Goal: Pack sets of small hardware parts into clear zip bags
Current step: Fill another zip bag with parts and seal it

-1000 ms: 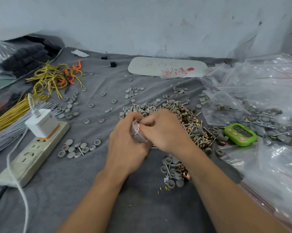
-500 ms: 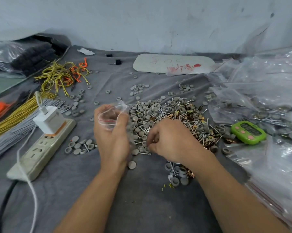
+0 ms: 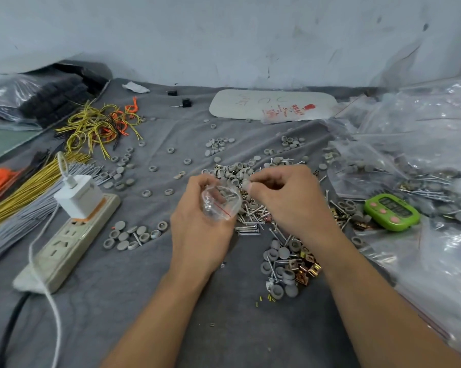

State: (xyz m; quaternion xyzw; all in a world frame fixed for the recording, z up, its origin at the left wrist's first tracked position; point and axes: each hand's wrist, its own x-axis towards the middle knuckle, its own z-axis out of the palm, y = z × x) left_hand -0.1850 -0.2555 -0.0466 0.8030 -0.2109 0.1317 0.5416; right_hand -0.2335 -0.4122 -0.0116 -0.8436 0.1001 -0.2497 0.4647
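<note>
My left hand [image 3: 197, 229] holds a small clear zip bag [image 3: 220, 201] with a red line near its mouth; a few small parts show through the plastic. Just right of the bag's mouth, my right hand [image 3: 290, 200] pinches a small grey part [image 3: 246, 185] between thumb and fingertips. Under and behind both hands lies a pile of screws, grey round caps and copper-coloured clips [image 3: 253, 213]. A smaller heap of the same parts [image 3: 285, 266] lies nearer to me, by my right forearm.
A white power strip [image 3: 64, 243] with a plugged charger [image 3: 78, 196] sits at the left, beside bundles of yellow, grey and orange wires [image 3: 17, 187]. A green timer [image 3: 391, 212] and heaps of clear bags [image 3: 423, 160] fill the right. Grey caps [image 3: 133, 235] are scattered on the cloth.
My right hand rose from the pile with a grey part and came up to the bag's mouth. My left hand brought the bag back toward the middle.
</note>
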